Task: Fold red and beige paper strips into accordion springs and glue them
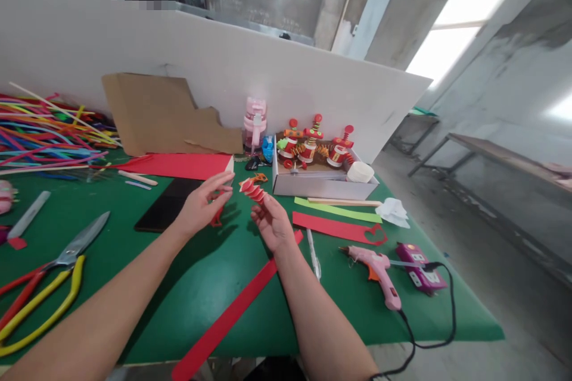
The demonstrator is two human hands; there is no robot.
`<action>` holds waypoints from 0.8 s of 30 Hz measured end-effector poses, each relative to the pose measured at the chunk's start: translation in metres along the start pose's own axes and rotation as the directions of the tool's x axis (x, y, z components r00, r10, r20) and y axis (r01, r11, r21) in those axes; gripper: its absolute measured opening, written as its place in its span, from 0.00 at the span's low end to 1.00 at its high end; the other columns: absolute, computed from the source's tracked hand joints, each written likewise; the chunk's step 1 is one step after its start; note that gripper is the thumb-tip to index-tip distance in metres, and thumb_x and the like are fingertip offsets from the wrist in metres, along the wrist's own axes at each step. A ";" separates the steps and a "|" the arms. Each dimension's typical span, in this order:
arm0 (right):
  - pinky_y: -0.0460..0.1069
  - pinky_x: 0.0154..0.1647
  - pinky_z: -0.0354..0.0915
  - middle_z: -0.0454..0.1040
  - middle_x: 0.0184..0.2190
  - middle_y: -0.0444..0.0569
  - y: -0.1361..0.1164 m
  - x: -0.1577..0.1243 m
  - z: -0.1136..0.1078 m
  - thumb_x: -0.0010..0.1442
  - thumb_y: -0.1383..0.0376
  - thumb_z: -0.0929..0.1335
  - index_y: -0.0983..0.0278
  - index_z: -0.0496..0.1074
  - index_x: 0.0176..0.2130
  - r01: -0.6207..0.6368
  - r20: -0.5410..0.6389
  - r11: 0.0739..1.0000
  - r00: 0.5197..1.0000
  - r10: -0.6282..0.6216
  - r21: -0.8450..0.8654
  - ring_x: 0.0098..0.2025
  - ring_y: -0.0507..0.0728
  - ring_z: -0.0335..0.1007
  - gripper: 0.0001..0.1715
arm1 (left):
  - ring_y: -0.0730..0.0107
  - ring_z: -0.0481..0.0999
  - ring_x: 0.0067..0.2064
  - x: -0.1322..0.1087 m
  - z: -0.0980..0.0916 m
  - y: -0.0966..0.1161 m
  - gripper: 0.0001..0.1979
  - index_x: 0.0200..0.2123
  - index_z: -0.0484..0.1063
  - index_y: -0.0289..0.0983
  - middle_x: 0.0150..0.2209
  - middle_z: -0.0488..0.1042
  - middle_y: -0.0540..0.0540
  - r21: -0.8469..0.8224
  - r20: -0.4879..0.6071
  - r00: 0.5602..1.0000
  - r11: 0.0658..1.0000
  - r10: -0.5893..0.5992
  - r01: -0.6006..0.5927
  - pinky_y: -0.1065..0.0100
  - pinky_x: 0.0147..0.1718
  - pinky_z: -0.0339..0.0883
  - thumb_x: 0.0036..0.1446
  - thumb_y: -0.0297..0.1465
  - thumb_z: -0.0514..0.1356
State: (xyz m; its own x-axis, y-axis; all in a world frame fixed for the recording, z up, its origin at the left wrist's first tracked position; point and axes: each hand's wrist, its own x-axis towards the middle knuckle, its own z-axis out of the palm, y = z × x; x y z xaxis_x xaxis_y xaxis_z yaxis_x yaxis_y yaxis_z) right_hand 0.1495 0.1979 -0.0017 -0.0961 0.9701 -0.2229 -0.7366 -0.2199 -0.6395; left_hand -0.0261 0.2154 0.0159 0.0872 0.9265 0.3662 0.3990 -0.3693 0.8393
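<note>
A small zigzag-folded red and pale paper strip (253,190) is pinched between the thumb and fingers of my right hand (273,223). My left hand (203,202) hovers just left of it, fingers stretched out and apart, with nothing visibly gripped. Partly hidden below those fingers is an orange-red cut-out (217,214). Another small orange piece (260,177) lies just beyond the folded strip. A long red paper strip (241,309) runs under my right wrist toward the front edge. Left of my left hand a flat black panel (163,208) rests on the table.
A white box (322,186) with several red figures stands behind. Right lie a pink glue gun (378,268) with black cord, a purple box (420,268) and a pen (313,256). Large scissors (71,256) are left. Cardboard (156,113) leans on the partition beside pipe cleaners (49,137).
</note>
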 end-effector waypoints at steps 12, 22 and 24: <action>0.44 0.29 0.66 0.78 0.30 0.44 0.008 0.006 -0.007 0.43 0.56 0.78 0.62 0.77 0.38 0.149 0.036 0.860 0.988 -0.151 -0.488 0.29 0.50 0.70 0.22 | 0.53 0.72 0.57 -0.007 0.004 -0.014 0.30 0.59 0.68 0.42 0.60 0.69 0.41 0.124 0.199 0.975 0.985 0.096 -0.122 0.56 0.54 0.69 0.54 0.45 0.61; 0.45 0.29 0.64 0.76 0.38 0.49 0.008 -0.002 -0.003 0.52 0.55 0.73 0.61 0.75 0.44 0.323 -0.028 0.558 0.848 -0.529 -0.765 0.30 0.51 0.66 0.21 | 0.60 0.77 0.41 -0.001 0.001 -0.009 0.15 0.42 0.78 0.42 0.39 0.81 0.45 0.338 0.256 0.962 0.923 0.095 -0.181 0.63 0.43 0.70 0.56 0.38 0.55; 0.46 0.34 0.66 0.74 0.46 0.52 0.006 -0.013 0.006 0.56 0.56 0.70 0.60 0.74 0.48 0.447 0.041 0.472 0.757 -0.652 -0.760 0.36 0.53 0.68 0.20 | 0.60 0.76 0.41 0.006 0.003 -0.006 0.15 0.41 0.78 0.42 0.39 0.81 0.46 0.360 0.261 0.960 0.913 0.098 -0.191 0.63 0.43 0.70 0.56 0.38 0.56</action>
State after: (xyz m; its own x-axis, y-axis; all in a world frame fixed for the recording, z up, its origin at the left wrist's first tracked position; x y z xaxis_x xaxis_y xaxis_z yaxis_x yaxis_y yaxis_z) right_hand 0.1422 0.1844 0.0019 0.3796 0.8823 0.2783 0.1185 0.2519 -0.9605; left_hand -0.0253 0.2238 0.0117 0.3613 0.8726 0.3287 0.6763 -0.4879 0.5519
